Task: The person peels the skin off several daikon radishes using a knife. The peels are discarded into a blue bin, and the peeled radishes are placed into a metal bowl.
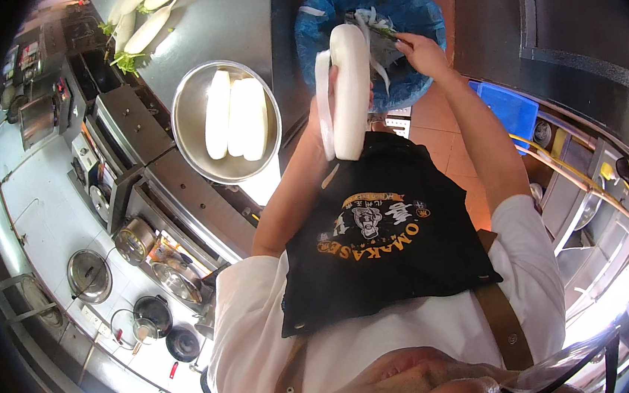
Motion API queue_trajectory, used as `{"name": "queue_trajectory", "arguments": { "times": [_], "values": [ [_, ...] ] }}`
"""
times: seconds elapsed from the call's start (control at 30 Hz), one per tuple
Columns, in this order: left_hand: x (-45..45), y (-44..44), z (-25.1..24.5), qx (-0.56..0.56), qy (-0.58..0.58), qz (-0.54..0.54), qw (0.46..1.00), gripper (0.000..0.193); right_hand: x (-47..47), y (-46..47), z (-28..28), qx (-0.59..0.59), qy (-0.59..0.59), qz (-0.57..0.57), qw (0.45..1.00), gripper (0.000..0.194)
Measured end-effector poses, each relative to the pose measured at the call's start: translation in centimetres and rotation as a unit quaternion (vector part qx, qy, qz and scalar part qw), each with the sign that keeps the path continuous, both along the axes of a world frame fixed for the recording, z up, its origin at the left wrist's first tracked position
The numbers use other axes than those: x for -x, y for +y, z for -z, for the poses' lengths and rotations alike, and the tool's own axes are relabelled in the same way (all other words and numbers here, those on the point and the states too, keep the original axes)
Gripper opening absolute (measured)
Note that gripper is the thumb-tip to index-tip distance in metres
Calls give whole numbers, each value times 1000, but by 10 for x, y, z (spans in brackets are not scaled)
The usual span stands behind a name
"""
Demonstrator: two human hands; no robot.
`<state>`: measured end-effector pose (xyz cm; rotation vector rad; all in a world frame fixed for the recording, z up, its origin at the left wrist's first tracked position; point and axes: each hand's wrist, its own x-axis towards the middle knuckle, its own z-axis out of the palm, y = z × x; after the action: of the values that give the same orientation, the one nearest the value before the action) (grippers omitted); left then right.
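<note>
My left hand point(321, 111) is wrapped around a thick, white, peeled daikon radish point(353, 89), held over a bin lined with a blue plastic bag point(415, 2). A long pale strip, seemingly peel point(325, 111), runs alongside the radish. At the bin's right side, my right hand point(423, 55) grips a thin, dark, partly hidden tool or stem; which one, I cannot tell. White peelings point(375, 20) lie and hang around its tip. Left of the bin, a round steel bowl point(180, 118) holds several peeled white radishes point(253, 120).
Whole radishes with green tops point(148, 28) lie on the steel counter point(220, 14) at upper left. Pots and lids point(90, 276) stand or hang along the left. A blue plastic container point(506, 112) is beside my right arm. Tiled floor point(439, 149) shows below the bin.
</note>
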<state>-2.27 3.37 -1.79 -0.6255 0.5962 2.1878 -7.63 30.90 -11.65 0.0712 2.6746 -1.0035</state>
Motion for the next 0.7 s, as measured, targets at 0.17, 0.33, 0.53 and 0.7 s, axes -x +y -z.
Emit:
{"name": "queue_trajectory", "arguments": {
  "times": [0.17, 0.33, 0.53, 0.7],
  "values": [
    [17, 3, -19, 259, 40, 78, 962, 69, -24, 21, 35, 173, -184, 104, 962, 38],
    [28, 11, 20, 738, 430, 171, 491, 90, -69, 0, -31, 306, -146, 240, 910, 36],
    [56, 0, 26, 707, 378, 53, 595, 89, -91, -6, -31, 335, -98, 242, 906, 38],
    [66, -23, 27, 133, 48, -145, 979, 63, -105, -23, -43, 266, 24, 152, 952, 37]
  ]
}}
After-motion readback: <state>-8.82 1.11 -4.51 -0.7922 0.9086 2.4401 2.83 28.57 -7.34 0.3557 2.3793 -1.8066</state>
